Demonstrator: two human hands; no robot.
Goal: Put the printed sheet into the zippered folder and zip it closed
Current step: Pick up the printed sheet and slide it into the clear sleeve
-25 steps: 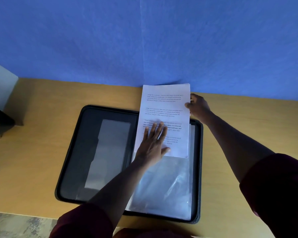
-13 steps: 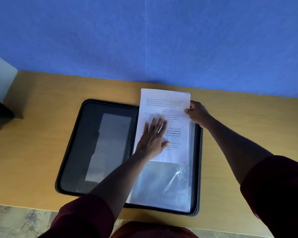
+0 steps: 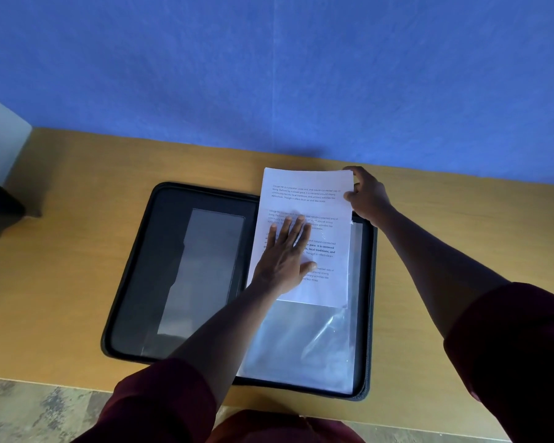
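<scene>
Two hands (image 3: 285, 260) hold printed sheet (image 3: 311, 203) lengthwise, far-pointing.

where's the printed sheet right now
In the head view the sheet lies on the open folder's right half, partly inside its clear sleeve, top edge sticking out, left hand flat on it, right hand pinching its top-right corner.

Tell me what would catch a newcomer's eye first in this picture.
The white printed sheet stands out, partly slid into the clear sleeve on the right half of the open black folder on the wooden desk. The left hand lies flat on it while the right hand pinches its top right corner. A blue wall fills the background.
</scene>
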